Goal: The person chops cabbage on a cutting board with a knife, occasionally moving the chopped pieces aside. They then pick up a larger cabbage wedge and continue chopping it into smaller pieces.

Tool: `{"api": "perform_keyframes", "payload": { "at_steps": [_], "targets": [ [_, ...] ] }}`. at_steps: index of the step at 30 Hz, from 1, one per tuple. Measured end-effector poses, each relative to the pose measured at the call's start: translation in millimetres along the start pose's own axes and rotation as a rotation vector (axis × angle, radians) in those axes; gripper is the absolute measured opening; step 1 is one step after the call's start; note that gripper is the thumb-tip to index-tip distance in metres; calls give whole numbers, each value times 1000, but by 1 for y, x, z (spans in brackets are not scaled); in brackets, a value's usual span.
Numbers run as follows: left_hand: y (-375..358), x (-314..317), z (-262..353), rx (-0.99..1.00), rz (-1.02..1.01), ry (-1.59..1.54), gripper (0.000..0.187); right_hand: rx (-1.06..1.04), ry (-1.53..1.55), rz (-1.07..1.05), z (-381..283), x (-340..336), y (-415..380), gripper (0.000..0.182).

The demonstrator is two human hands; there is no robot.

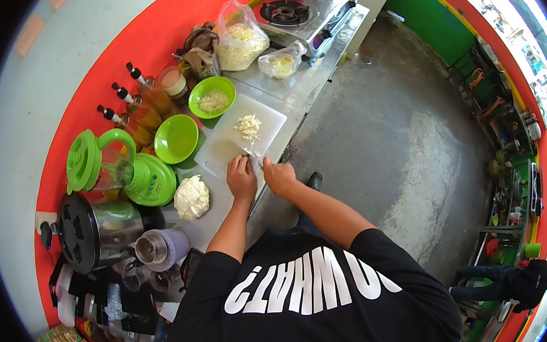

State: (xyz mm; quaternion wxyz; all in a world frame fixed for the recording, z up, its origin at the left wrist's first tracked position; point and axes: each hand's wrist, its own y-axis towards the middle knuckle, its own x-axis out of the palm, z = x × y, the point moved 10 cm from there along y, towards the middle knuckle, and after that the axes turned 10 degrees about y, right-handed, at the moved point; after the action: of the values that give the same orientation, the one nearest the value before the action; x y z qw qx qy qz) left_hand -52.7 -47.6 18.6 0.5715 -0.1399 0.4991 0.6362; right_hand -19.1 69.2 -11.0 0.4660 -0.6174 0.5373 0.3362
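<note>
Head | left hand (242,177) bunched, right hand (279,177) curled, anything gripped unclear | loose pale shreds (248,126) | smooth white board (219,145) | glossy counter (268,88) | scuffed grey floor (359,145)

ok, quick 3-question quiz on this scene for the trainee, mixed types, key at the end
1. Count: how many green bowls stand by the board?
2. True or false: a heap of white bits lies on the board.
3. Pick one: which hand is nearer the blender?
A) left
B) right

Key:
1. Two; one holds pale shreds, the other looks empty.
2. True.
3. A, the left hand.
</note>
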Motion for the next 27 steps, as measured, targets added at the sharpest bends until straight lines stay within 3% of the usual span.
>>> {"api": "perform_keyframes", "payload": {
  "at_steps": [15, 22, 27],
  "targets": [
    [-2, -5, -2, 0, -1, -68, 16, -11, -60, -155, -10, -13, -5, 25],
    [-3, -7, -8, -59, 15, -104, 16, 8, 11, -91, -8, -6, 0, 32],
    [-3, -8, -8, -59, 1, -116, 15, 5, -23, -191, -18, -19, -3, 31]
  ]
}}
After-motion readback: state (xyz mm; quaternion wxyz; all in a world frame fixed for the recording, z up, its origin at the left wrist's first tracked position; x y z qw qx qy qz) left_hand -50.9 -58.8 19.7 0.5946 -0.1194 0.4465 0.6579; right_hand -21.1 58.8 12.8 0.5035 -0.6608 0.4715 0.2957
